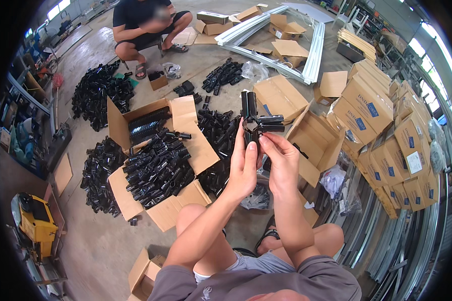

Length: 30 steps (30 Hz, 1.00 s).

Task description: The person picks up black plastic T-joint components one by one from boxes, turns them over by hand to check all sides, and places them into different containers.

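Raised in front of me, a black multi-armed connector (250, 118) has one arm pointing up and others off to the right. My left hand (243, 165) is wrapped round its lower left side. The fingertips of my right hand (282, 155) pinch its lower right part; whether they also hold something small cannot be seen. Beyond and left of my hands, loose black connectors (160, 163) are heaped on an open cardboard box (178, 205). Another dark heap of connectors (217, 135) lies behind my left wrist. An open carton (319, 138) stands to my right with a small black piece inside.
Across the floor a person (145, 25) squats near more black connectors (98, 95). Stacked cartons (366, 110) on a pallet and long metal profiles (376, 231) line the right. A white frame (311, 60) lies at the back. A yellow machine (37, 226) stands left.
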Each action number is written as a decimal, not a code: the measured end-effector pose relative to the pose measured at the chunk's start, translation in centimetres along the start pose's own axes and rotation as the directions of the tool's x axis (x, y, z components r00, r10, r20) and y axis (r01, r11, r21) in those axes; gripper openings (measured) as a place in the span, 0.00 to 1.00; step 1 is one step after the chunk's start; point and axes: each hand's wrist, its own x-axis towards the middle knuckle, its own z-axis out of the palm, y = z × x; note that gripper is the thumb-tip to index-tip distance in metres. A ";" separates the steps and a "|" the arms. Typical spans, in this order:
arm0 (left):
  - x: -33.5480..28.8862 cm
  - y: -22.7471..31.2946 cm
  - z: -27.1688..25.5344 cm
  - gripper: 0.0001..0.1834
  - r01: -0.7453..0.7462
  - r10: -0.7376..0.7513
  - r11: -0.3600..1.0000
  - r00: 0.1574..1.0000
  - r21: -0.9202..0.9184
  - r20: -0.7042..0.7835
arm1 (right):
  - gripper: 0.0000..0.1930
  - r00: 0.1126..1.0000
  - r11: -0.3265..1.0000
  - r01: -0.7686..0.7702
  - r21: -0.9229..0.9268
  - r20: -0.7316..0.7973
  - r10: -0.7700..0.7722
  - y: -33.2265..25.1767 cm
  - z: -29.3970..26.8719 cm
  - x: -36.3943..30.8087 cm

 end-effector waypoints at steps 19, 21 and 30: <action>-0.3 -0.2 0.1 0.30 0.020 -0.020 0.999 1.000 0.032 -0.004 | 0.07 0.996 0.997 0.068 -0.040 -0.052 -0.070 0.8 -0.1 -0.1; -0.3 -0.1 0.2 0.30 0.024 -0.024 0.999 1.000 0.035 0.005 | 0.07 0.997 0.999 0.047 -0.011 -0.056 -0.047 0.3 0.2 -0.2; -0.3 0.0 0.7 0.30 0.017 -0.016 0.999 1.000 0.039 -0.013 | 0.06 0.986 0.987 0.147 -0.070 -0.071 -0.152 0.9 0.1 -0.3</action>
